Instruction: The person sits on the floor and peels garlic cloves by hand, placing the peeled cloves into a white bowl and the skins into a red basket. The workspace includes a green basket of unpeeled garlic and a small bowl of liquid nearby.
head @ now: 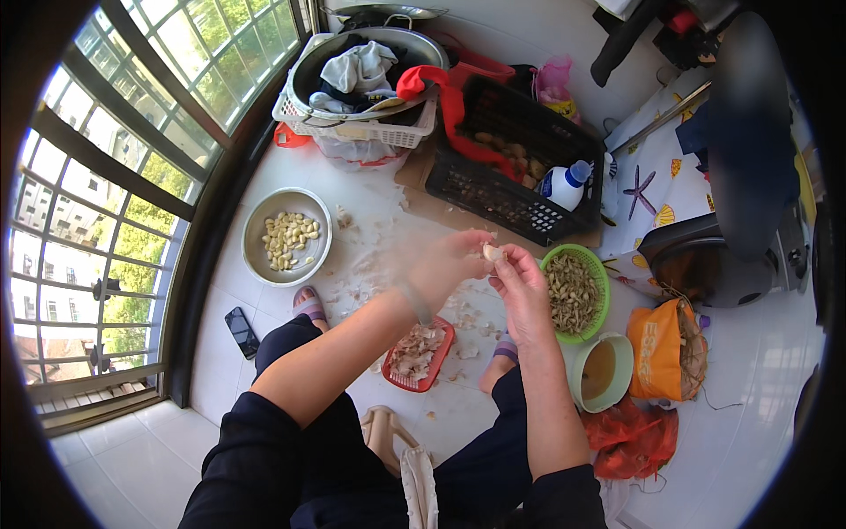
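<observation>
Both hands meet above the tiled floor. In the fingers of my right hand (522, 284) is a garlic clove (493, 252) with some papery skin. My left hand (443, 264), blurred, has its fingertips at the clove's left side; whether they grip it cannot be told. Left of the hands, a round metal bowl (252, 248) holds peeled garlic cloves (285, 239). Below the hands, a red plastic basket (445, 350) contains garlic skins (416, 354). More skins lie scattered on the tiles.
At right stand a green basket (603, 291) of small shrimp-like pieces, a pale green bucket (624, 370) of brownish liquid and an orange bag (651, 350). A black crate (509, 208) holding a white bottle (565, 187) stands ahead. A phone (242, 332) lies left, a beige plastic stool (380, 430) below.
</observation>
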The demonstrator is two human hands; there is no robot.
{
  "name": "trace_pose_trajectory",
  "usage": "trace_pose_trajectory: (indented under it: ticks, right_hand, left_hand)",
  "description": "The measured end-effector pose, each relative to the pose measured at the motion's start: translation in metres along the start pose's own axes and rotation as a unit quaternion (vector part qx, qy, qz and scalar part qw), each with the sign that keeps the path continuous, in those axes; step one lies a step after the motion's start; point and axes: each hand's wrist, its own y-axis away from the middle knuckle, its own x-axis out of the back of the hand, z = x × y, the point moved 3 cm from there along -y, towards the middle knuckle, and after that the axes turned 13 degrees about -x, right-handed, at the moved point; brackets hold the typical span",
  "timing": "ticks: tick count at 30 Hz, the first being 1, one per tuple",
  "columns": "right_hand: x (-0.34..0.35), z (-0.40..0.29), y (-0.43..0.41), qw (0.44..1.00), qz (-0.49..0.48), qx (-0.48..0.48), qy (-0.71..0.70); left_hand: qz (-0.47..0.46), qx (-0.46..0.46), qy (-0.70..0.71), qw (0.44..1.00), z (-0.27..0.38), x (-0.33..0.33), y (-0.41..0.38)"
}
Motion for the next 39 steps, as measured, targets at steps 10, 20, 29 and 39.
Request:
trace_pose_trajectory:
  ticks: [10, 20, 29, 39]
  right_hand:
    - [0.0, -0.01, 0.001, 0.965, 0.104, 0.163, 0.178]
    - [0.002, -0.011, -0.007, 0.969, 0.089, 0.146, 0.179]
    - [-0.01, -0.014, -0.009, 0.934, 0.111, 0.206, 0.269]
    - [-0.019, -0.028, -0.004, 0.863, 0.138, 0.309, 0.375]
  left_hand:
    - [0.014, 0.088, 0.15, 0.985, -0.021, 0.005, -0.007]
    - [0.055, 0.0, -0.158, 0.986, 0.01, 0.008, -0.004]
    - [0.009, -0.17, -0.321, 0.932, 0.036, -0.008, 0.004]
    - [0.037, -0.084, -0.252, 0.963, 0.013, 0.016, -0.004]
